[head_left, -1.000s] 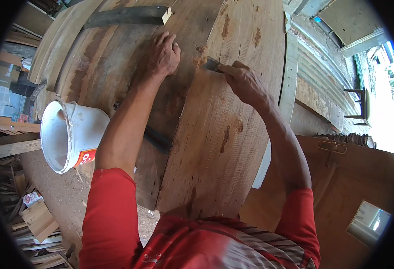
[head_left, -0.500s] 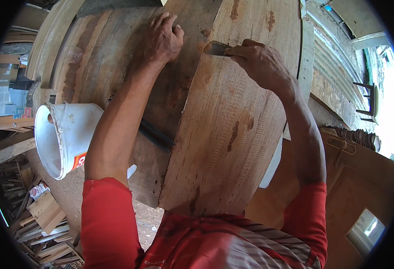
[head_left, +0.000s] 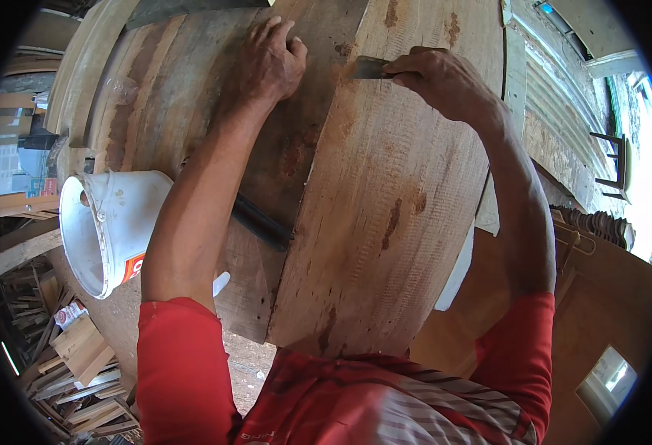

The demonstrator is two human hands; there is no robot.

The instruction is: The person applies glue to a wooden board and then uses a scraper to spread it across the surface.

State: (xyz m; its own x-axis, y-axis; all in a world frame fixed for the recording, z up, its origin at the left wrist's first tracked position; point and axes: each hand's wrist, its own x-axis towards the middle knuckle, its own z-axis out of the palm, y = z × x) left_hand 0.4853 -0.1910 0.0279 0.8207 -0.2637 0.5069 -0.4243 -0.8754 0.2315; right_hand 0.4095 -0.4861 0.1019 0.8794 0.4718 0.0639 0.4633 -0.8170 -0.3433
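Observation:
My right hand grips a putty knife, whose flat blade points left over the wooden panel, close to its left edge. Reddish-brown smears and patches mark the panel's pale, ridged surface, including one by the blade. To the left, my left hand is over the darker boards, its fingers curled in. Whatever those fingers may hold is hidden. A dark, narrow bar-like piece lies beside the panel's left edge, partly behind my left forearm.
A white plastic bucket lies tipped beside my left forearm. Scrap wood is piled at the lower left. A brown door-like panel stands at the lower right, and corrugated sheets lie at the upper right.
My right hand has moved slightly away from me and to the right with the putty knife, its elbow swinging outward. My left hand has barely moved.

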